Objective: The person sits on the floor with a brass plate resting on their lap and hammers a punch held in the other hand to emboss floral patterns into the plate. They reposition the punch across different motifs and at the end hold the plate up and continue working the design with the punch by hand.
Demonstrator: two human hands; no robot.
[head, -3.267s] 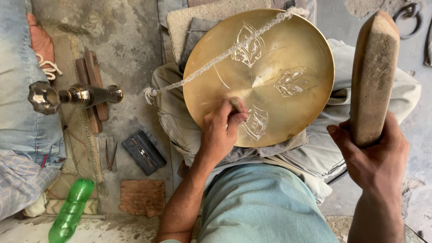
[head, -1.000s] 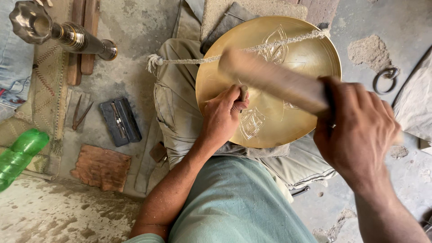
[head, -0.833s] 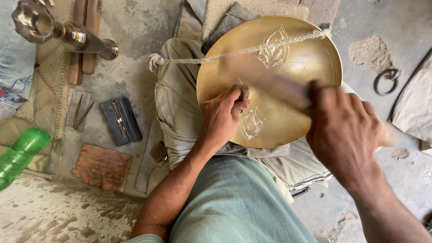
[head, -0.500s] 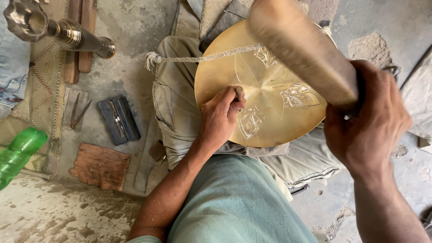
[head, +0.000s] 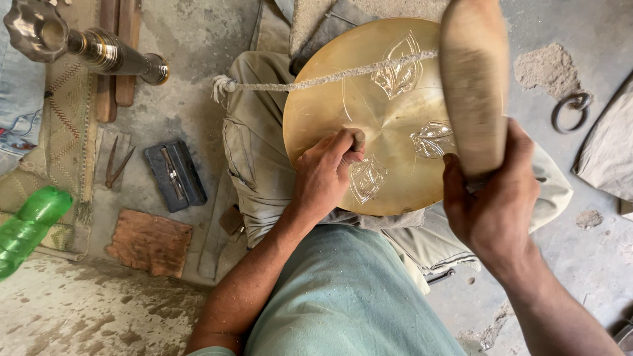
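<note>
A round brass plate (head: 333, 112) with engraved leaf shapes rests tilted on my lap. A pale cord (head: 310, 81) stretches across its upper half. My left hand (head: 323, 175) presses on the plate near its middle, gripping a small metal chisel (head: 358, 140) whose tip meets the brass. My right hand (head: 491, 204) holds a long wooden mallet (head: 473, 86) raised upright over the plate's right side, clear of the chisel.
A brass vase-like piece (head: 79, 43) lies at the top left beside wooden strips (head: 117, 59). A dark tool case (head: 175, 175), metal dividers (head: 117, 165), a brown slab (head: 150, 242) and a green bottle (head: 30, 227) lie on the floor at left. A metal ring (head: 571, 109) is at right.
Over the last second the mallet came down across the plate toward the chisel, then rose again and now stands more upright at the right. My left hand stayed on the chisel.
</note>
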